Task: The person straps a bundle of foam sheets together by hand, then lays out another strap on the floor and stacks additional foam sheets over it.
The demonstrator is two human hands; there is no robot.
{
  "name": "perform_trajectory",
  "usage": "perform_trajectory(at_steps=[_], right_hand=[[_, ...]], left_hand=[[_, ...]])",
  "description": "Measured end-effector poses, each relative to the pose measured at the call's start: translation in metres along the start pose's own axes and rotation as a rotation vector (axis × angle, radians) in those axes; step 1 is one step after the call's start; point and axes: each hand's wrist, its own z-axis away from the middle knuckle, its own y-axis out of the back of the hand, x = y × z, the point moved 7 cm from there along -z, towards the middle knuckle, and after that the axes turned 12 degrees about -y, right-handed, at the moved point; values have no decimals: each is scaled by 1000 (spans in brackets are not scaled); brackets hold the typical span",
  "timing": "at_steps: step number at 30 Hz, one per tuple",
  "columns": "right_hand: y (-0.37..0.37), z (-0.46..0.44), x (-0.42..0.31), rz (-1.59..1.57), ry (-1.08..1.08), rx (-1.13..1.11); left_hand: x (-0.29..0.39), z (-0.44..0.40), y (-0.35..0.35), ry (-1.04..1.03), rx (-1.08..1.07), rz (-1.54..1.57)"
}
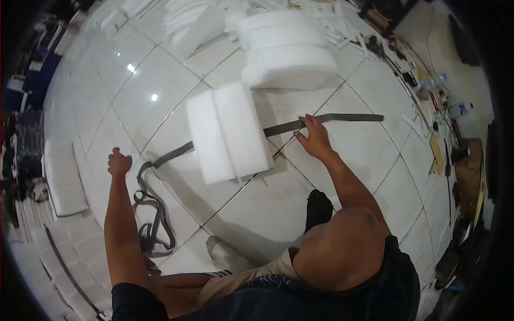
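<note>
Two white foam blocks [227, 134] lie side by side on the tiled floor, between my hands. A long grey strap [353, 117] passes beneath them and comes out on both sides. At the right of the blocks, my right hand [315, 138] pinches the strap, whose end lies stretched out beyond it. My left hand [119, 162] is off to the left of the blocks with its fingers curled in; what they hold, if anything, is hidden. Close to that hand the strap bends, and the rest lies in loose loops near my left forearm.
A stack of white foam [289, 51] stands just beyond the blocks. At the left are a white foam slab [65, 176] and a strapped foam bundle [75, 257]. Foam offcuts, tools and plastic bottles [433, 81] line the right side. My feet are close in front.
</note>
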Motion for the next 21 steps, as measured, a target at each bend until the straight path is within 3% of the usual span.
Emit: perform_trajectory(at_steps=[2,3,4,5,7,9,13,18,21], right_hand=[[21,-8,13,-117,-6,34],[33,-14,32,-246,-143,54],[42,-18,50,-378,-277,72],[53,-27,60,-386,-280,91],[59,-45,105,-925,-702,3],[73,-72,127,-1074,-860,2],[112,-132,116,-1118,-769,-51],[78,-182,101,-1129,-774,-590],[60,-177,89,-1134,-751,-645]], left_hand=[[36,-51,28,-180,52,268],[60,-76,43,-325,61,465],[98,-77,74,-325,70,651],[147,-69,112,-322,80,837],[228,-64,154,-458,-53,979],[297,-37,185,-440,-252,1105],[388,-30,167,-476,-536,1028],[446,-47,107,-431,-893,1011],[468,-48,85,-430,-1009,945]])
